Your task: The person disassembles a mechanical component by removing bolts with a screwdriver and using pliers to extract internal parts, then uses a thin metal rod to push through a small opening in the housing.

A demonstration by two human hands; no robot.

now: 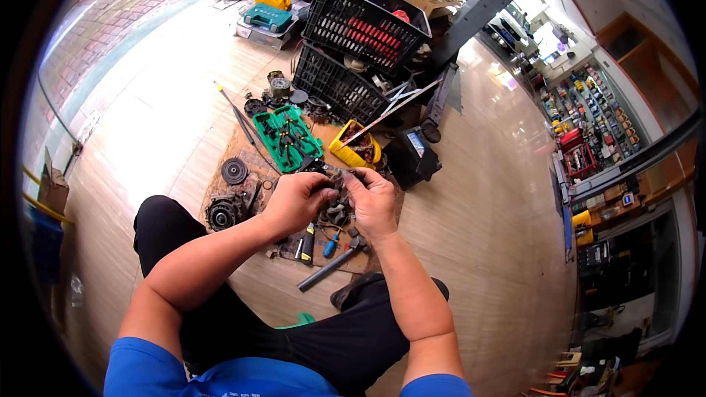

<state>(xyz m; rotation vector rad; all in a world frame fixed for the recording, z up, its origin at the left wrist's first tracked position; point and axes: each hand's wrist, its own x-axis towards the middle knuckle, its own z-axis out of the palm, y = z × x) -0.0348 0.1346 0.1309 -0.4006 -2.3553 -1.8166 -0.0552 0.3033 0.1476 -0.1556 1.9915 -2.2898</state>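
My left hand (296, 200) and my right hand (373, 200) meet over a cardboard sheet on the floor. Between their pinched fingers is a small dark, greasy part (335, 178), mostly covered by the fingers. Under and just below the hands lie several dirty metal parts (337, 213). Closer to me are a blue-handled screwdriver (331, 245), a yellow-and-black handled tool (307, 242) and a hammer (329, 267) with a grey tubular handle. Beyond the left hand lies an open green tool case (271, 132) with pliers-like tools inside.
Left on the cardboard are a round ribbed disc (234, 170) and a motor-like housing (222, 213). A yellow bin (375, 153) and black box (413, 163) stand at right. Stacked black crates (323, 77) and a teal case (268, 18) stand farther back. My bent legs frame the near side.
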